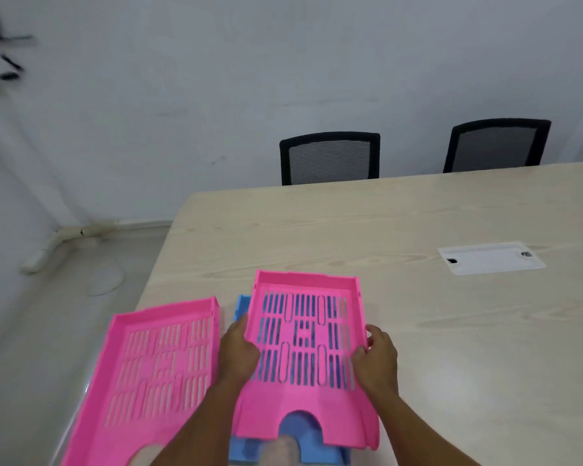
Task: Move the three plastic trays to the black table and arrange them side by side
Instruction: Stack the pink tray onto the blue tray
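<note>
Both hands grip the upper pink tray (308, 351) by its long sides, the left hand (238, 351) curled over the left rim and the right hand (376, 356) pinching the right rim, likely so it lifts level off the blue tray (241, 306) nested beneath. The other pink tray (155, 364) lies just beside on the left, overhanging the light wooden table (418, 314). No black table is in view, so none of the three trays seems to have reached its place yet
</note>
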Demonstrator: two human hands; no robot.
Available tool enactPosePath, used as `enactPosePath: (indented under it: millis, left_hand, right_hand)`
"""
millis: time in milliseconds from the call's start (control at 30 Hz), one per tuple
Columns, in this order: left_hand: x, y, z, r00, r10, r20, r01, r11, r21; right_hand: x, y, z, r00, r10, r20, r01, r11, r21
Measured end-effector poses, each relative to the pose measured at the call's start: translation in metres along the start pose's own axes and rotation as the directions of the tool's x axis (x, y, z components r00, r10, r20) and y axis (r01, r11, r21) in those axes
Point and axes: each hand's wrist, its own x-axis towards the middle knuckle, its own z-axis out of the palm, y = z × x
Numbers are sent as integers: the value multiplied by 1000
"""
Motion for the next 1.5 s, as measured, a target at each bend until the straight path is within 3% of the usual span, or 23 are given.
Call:
enactPosePath:
  millis: [400, 900, 1500]
  left_hand:
    - [-4, -42, -26, 997, -7, 80, 9, 1000, -24]
    - [-9, -45, -27, 1000, -22, -12, 22, 1000, -10]
    - [0, -56, -27, 998, 9, 65, -12, 999, 39]
  right_hand:
    - [-28, -13, 25, 1000, -5, 25, 6, 999, -32]
    - [-32, -17, 32, 998, -54, 33, 56, 994, -90]
    - [-30, -11, 37, 999, -18, 49, 25, 986, -165]
